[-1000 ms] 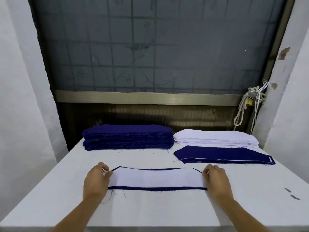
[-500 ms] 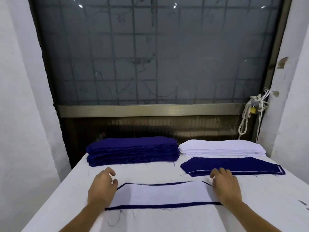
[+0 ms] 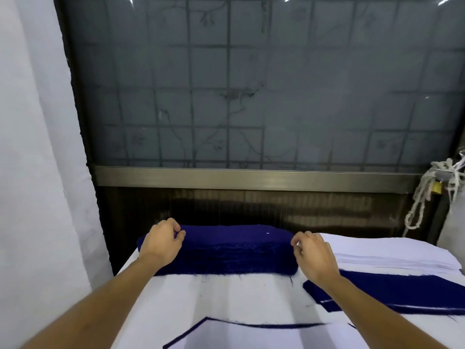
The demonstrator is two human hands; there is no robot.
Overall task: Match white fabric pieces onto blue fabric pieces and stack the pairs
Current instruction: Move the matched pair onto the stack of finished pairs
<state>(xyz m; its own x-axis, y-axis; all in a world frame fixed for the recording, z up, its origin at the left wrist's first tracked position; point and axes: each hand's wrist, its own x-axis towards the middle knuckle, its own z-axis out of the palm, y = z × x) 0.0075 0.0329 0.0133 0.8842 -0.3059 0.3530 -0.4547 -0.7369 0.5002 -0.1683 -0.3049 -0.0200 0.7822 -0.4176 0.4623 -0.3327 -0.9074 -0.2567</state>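
Head view: left hand (image 3: 163, 244) and right hand (image 3: 315, 259) were at the two ends of the blue stack (image 3: 234, 250), far side of the tabletop (image 3: 239, 295).
Left hand's fingers were curled on the stack's top left end; could not tell if they pinched a piece. Right hand was loosely curled just beside the right end, holding nothing. White stack (image 3: 392, 253) lay right of the blue one, a blue pile (image 3: 402, 290) in front of it, and a white-on-blue pair (image 3: 251, 337) at the near edge.
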